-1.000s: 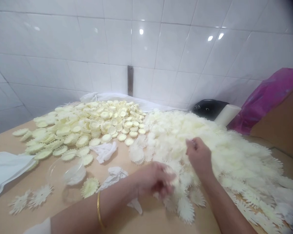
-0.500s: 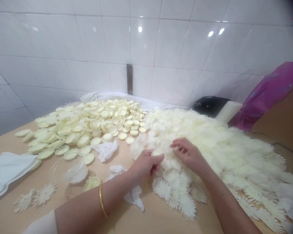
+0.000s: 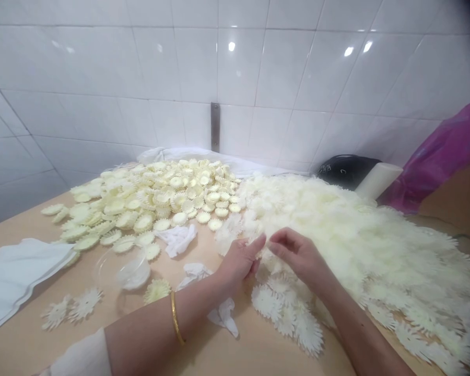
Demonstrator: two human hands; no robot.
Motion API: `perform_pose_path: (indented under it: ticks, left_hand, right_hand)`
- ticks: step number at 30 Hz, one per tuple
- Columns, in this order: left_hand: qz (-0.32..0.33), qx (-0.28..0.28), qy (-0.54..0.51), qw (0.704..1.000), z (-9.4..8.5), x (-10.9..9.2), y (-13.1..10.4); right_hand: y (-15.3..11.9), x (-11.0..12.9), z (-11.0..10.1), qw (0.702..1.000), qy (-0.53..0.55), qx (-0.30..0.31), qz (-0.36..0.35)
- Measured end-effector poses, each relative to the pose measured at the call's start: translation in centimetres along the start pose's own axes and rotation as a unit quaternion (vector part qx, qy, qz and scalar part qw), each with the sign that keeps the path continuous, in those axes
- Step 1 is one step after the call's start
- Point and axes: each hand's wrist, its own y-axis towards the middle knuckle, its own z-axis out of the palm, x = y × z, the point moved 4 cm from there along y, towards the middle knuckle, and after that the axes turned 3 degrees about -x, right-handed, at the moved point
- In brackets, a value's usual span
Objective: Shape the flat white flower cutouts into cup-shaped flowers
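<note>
My left hand (image 3: 241,261) is closed, thumb raised, on what looks like a thin pale flower cutout (image 3: 257,239) that blends into the pile behind. Close beside it, my right hand (image 3: 300,256) pinches with thumb and fingertips; what lies in the pinch cannot be made out. Both hands are over the near left edge of a big heap of loose, frilly-edged cream flower cutouts (image 3: 344,235). Several flat cutouts (image 3: 285,308) lie just below my hands. Left of the heap is a pile of cup-shaped yellowish pieces with scalloped rims (image 3: 141,203).
A clear bowl (image 3: 131,274) stands left of my forearm, with crumpled white cloths (image 3: 177,239) nearby. White sheets (image 3: 19,277) lie at the left edge. A black object (image 3: 347,169), a white roll (image 3: 379,180) and a purple bag (image 3: 431,156) are at the back right, before a tiled wall (image 3: 188,62).
My right hand has drawn nearer to my left hand, and its fingers have closed to a pinch. The left hand stays in nearly the same place. The view has shifted slightly left.
</note>
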Motion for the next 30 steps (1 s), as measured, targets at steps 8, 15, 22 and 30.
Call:
perform_pose_path:
  ticks: [8, 15, 22, 30]
  left_hand:
    - [-0.06, 0.004, -0.033, 0.998, 0.1, 1.0, 0.2]
    - [-0.044, 0.007, -0.092, 0.995, 0.1, 1.0, 0.3]
    - [-0.007, 0.024, -0.081, 0.996, 0.1, 0.6, 0.0]
    - [-0.037, 0.042, -0.096, 0.994, 0.5, 0.6, 0.2]
  right_hand:
    - [-0.2, -0.5, 1.0, 0.996, 0.082, 0.019, 0.021]
    - [-0.4, 0.1, 0.8, 0.979, -0.141, -0.03, -0.141]
    - [-0.8, 0.3, 1.3, 0.902, -0.338, -0.027, -0.268]
    - [-1.1, 1.2, 1.7, 0.843, -0.44, -0.05, -0.307]
